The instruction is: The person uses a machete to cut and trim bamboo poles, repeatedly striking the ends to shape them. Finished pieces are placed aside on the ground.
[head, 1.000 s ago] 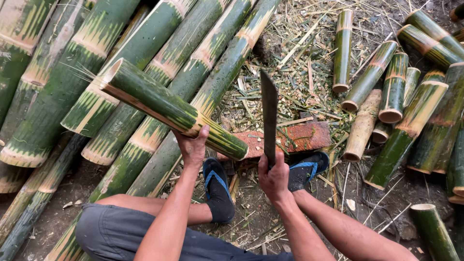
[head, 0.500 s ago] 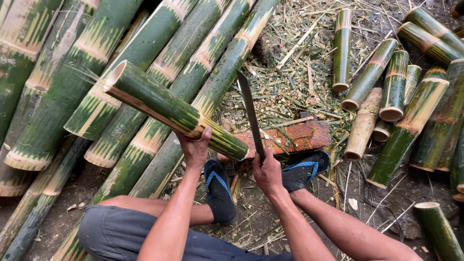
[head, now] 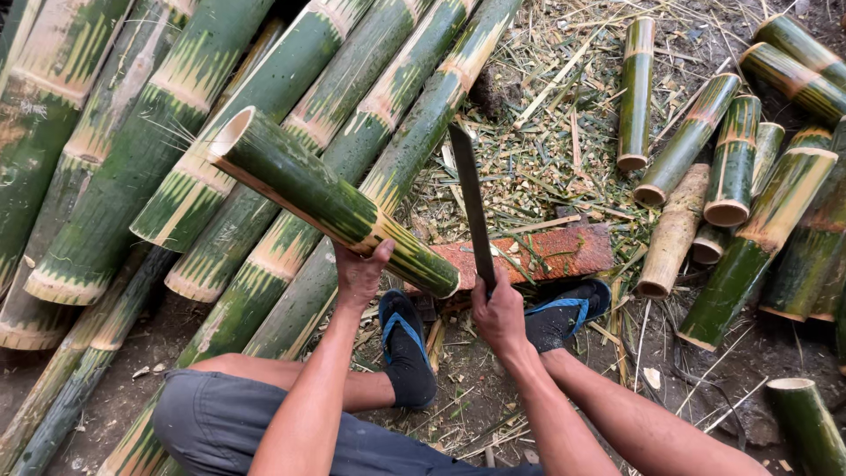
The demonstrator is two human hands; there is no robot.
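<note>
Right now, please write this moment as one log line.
left hand: holds bamboo piece tilted | right hand: grips machete, blade raised | wooden block: under bamboo end

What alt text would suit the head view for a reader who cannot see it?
The left hand props a green bamboo section at a slant on a reddish wooden block, while the right hand holds a long machete upright beside it. Long bamboo poles lie left, short cut pieces right.
</note>
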